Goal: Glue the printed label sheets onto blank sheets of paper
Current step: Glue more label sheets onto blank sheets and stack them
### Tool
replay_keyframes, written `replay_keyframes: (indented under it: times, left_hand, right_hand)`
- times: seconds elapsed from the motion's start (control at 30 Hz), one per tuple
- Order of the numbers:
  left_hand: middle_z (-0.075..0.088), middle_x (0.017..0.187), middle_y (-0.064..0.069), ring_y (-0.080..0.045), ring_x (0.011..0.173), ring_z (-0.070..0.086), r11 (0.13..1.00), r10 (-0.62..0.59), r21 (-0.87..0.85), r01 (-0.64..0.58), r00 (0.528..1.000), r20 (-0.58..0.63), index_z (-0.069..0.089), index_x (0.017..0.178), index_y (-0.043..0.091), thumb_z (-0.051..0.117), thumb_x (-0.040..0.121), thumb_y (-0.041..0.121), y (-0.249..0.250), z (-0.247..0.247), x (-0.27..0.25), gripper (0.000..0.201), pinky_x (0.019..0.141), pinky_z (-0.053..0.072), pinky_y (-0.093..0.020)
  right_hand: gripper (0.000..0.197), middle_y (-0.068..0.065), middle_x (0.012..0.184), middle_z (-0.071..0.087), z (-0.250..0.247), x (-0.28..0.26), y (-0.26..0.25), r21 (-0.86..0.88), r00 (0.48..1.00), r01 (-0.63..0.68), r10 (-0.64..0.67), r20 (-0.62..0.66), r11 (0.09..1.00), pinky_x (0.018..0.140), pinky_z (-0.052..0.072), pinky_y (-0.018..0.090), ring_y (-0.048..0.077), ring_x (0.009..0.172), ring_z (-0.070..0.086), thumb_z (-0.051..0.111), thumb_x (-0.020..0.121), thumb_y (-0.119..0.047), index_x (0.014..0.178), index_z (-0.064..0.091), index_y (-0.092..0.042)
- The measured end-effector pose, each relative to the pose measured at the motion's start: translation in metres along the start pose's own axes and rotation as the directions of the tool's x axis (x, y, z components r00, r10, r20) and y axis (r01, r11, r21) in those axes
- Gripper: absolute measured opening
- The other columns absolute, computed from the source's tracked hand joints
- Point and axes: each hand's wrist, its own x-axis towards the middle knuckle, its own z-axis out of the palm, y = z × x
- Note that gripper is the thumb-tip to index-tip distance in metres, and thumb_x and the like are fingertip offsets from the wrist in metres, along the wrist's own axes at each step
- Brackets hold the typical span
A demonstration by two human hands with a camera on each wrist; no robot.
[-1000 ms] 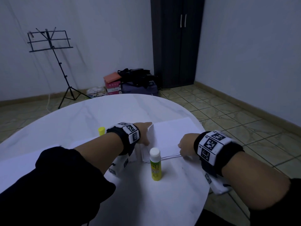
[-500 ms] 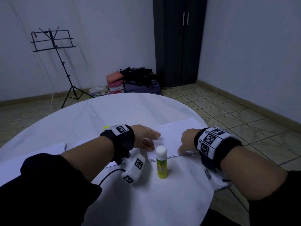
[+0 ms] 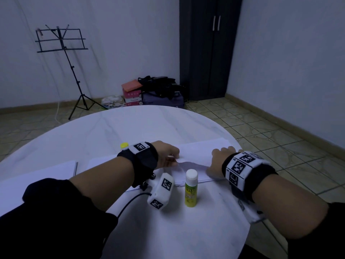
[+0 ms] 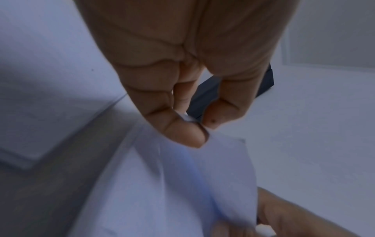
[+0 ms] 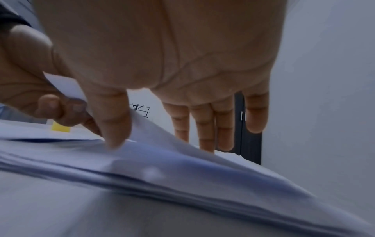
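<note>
At a round white table (image 3: 130, 126), the left hand (image 3: 166, 154) pinched the corner of the top sheet (image 3: 194, 156) between thumb and fingertip, lifting it off the paper stack (image 3: 186, 181). The right hand (image 3: 217, 161) lay on the same sheet's other end, fingers nearly straight, thumb tucked under its raised edge. A capped glue stick (image 3: 190, 186) stood upright just nearer the person than both hands, between them. Another paper pile (image 3: 46, 171) lay well to the left of the left hand.

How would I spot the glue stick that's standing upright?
Look at the round white table, near edge, between the two wrists. The glue stick stands upright before the paper stack: yellow-green body, white cap, the only standing thing there.
</note>
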Motion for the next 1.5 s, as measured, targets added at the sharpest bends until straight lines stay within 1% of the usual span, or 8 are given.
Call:
replay_keyframes:
  times: [0.27, 0.4, 0.7, 0.87, 1.07, 1.2, 1.33, 1.5]
  left_hand:
    - [0.054, 0.067, -0.012, -0.014, 0.033, 0.051, 0.982, 0.090, -0.148, -0.114, 0.983, -0.160, 0.055, 0.082, -0.002, 0.050, 0.088, -0.010, -0.007, -0.056, -0.043, 0.011, 0.041, 0.049, -0.019]
    - [0.050, 0.068, -0.012, -0.013, 0.030, 0.047, 0.981, 0.100, -0.139, -0.133, 0.970, -0.224, 0.056, 0.080, 0.001, 0.048, 0.086, -0.012, -0.024, -0.089, -0.079, 0.017, 0.039, 0.047, -0.017]
    - [0.059, 0.065, -0.006, -0.015, 0.049, 0.053, 0.969, 0.048, 0.247, 0.004, 0.978, -0.202, 0.055, 0.126, 0.007, 0.051, 0.084, -0.015, -0.082, -0.149, -0.162, 0.048, 0.042, 0.046, -0.019]
    - [0.053, 0.127, -0.009, -0.014, 0.064, 0.060, 0.795, 0.031, 0.604, 0.061, 0.990, -0.140, 0.047, 0.138, 0.016, 0.061, 0.083, -0.005, -0.107, -0.148, -0.189, 0.061, 0.047, 0.049, -0.017]
    - [0.060, 0.076, 0.002, -0.006, 0.046, 0.055, 0.608, 0.029, 0.788, 0.091, 0.990, -0.136, 0.045, 0.139, 0.029, 0.070, 0.081, 0.011, -0.117, -0.142, -0.198, 0.066, 0.045, 0.044, -0.014]
    - [0.048, 0.133, -0.004, -0.020, 0.111, 0.057, 0.364, 0.065, 0.928, 0.083, 0.991, -0.115, 0.044, 0.139, 0.030, 0.076, 0.077, 0.027, -0.120, -0.139, -0.197, 0.070, 0.087, 0.049, -0.025]
    - [0.007, 0.158, 0.000, -0.025, 0.143, 0.018, 0.199, 0.106, 0.978, 0.062, 0.991, -0.084, 0.042, 0.140, 0.036, 0.074, 0.075, 0.045, -0.123, -0.143, -0.198, 0.073, 0.112, 0.028, -0.034]
    - [0.056, 0.122, 0.009, -0.022, 0.123, 0.039, 0.124, 0.081, 0.992, 0.019, 0.996, -0.029, 0.055, 0.120, 0.032, 0.067, 0.075, 0.053, -0.122, -0.143, -0.195, 0.051, 0.099, 0.041, -0.039]
  right_hand:
    - [0.080, 0.000, 0.135, 0.040, -0.018, -0.028, 0.004, 0.236, 0.968, 0.086, -0.137, 0.210, 0.968, 0.096, 0.040, 0.033, 0.021, 0.120, 0.042, 0.074, 0.074, -0.032, 0.142, 0.031, -0.032]
    - [0.069, -0.011, 0.102, 0.050, -0.006, -0.048, -0.003, 0.525, 0.913, 0.123, -0.304, 0.274, 0.842, 0.080, 0.037, 0.025, 0.013, 0.099, 0.049, 0.083, 0.067, -0.033, 0.123, 0.043, -0.041]
    - [0.042, 0.003, 0.118, 0.063, 0.011, -0.074, -0.024, 0.579, 0.954, 0.079, -0.230, 0.192, 0.812, 0.080, 0.046, 0.031, 0.024, 0.107, 0.060, 0.070, 0.076, -0.038, 0.115, 0.062, -0.029]
    - [0.020, 0.014, 0.104, 0.062, 0.008, -0.087, -0.037, 0.578, 0.978, 0.069, -0.170, 0.122, 0.813, 0.071, 0.044, 0.032, 0.030, 0.096, 0.060, 0.058, 0.088, -0.026, 0.102, 0.057, -0.012]
    - [0.027, 0.009, 0.092, 0.051, -0.006, -0.106, -0.075, 0.623, 0.981, 0.106, -0.185, 0.063, 0.775, 0.064, 0.045, 0.030, 0.026, 0.082, 0.052, 0.045, 0.095, -0.033, 0.115, 0.045, -0.015]
    - [0.043, 0.005, 0.091, 0.055, -0.013, -0.113, -0.106, 0.666, 0.967, 0.231, -0.244, -0.075, 0.709, 0.055, 0.041, 0.025, 0.019, 0.074, 0.055, 0.053, 0.092, -0.043, 0.128, 0.039, -0.023]
    - [0.028, 0.005, 0.083, 0.057, -0.016, -0.115, -0.143, 0.691, 0.936, 0.341, -0.300, -0.186, 0.637, 0.063, 0.041, 0.030, 0.021, 0.074, 0.053, 0.075, 0.074, -0.032, 0.089, 0.058, -0.014]
    - [0.035, 0.003, 0.068, 0.050, -0.021, -0.118, -0.191, 0.631, 0.908, 0.410, -0.358, -0.217, 0.659, 0.064, 0.040, 0.031, 0.022, 0.071, 0.051, 0.068, 0.082, -0.033, 0.062, 0.046, -0.014]
